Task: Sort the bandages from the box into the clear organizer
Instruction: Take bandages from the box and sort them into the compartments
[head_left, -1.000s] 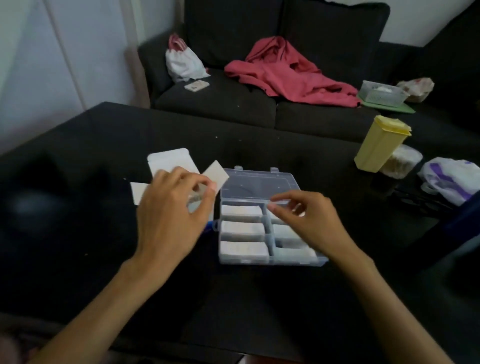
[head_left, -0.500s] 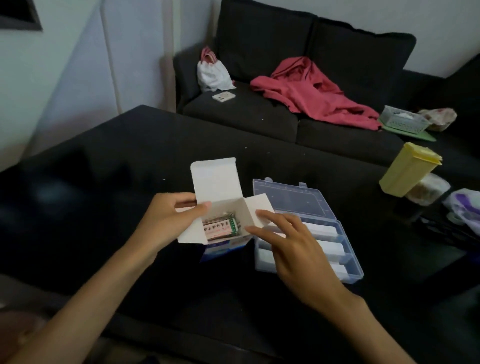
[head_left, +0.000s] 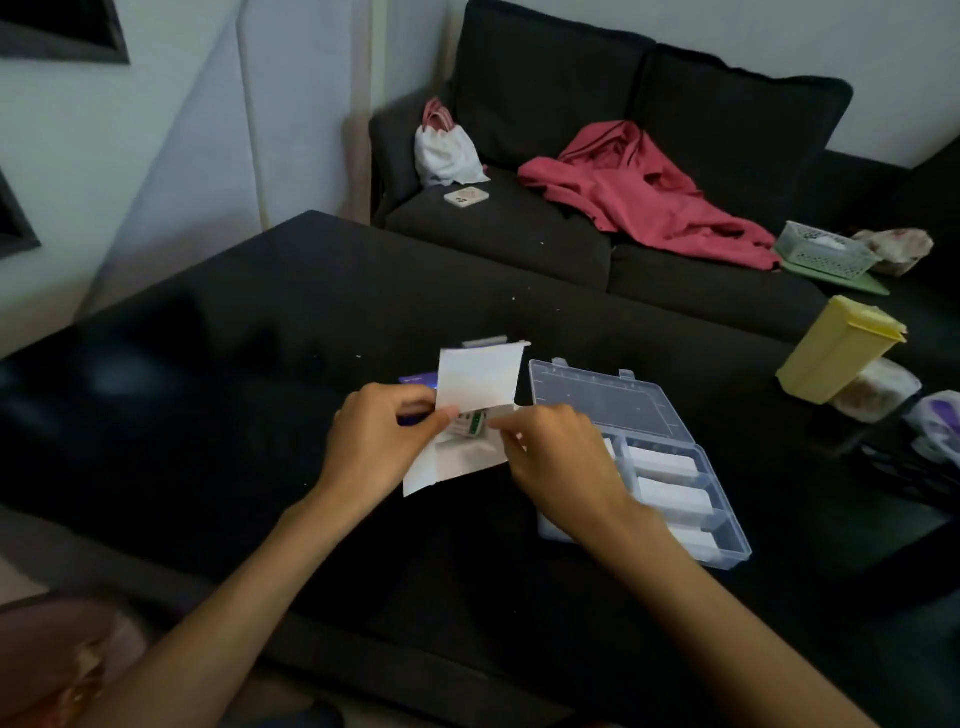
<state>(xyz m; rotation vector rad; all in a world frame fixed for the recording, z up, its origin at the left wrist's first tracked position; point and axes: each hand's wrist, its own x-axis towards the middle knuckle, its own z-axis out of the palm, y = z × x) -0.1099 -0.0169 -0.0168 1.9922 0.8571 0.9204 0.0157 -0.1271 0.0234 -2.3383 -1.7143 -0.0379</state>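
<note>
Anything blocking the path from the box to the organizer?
Nothing visible. The box, held by the left hand and right hand, sits just left of the organizer, whose lid lies open. The right hand overlaps the organizer's left compartments; the right ones already hold white stacks.

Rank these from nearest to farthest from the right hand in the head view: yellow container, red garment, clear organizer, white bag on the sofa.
From the right hand:
1. Clear organizer, directly beside and under it.
2. Yellow container, table's right.
3. Red garment, sofa seat.
4. White bag, sofa's left corner.
</note>
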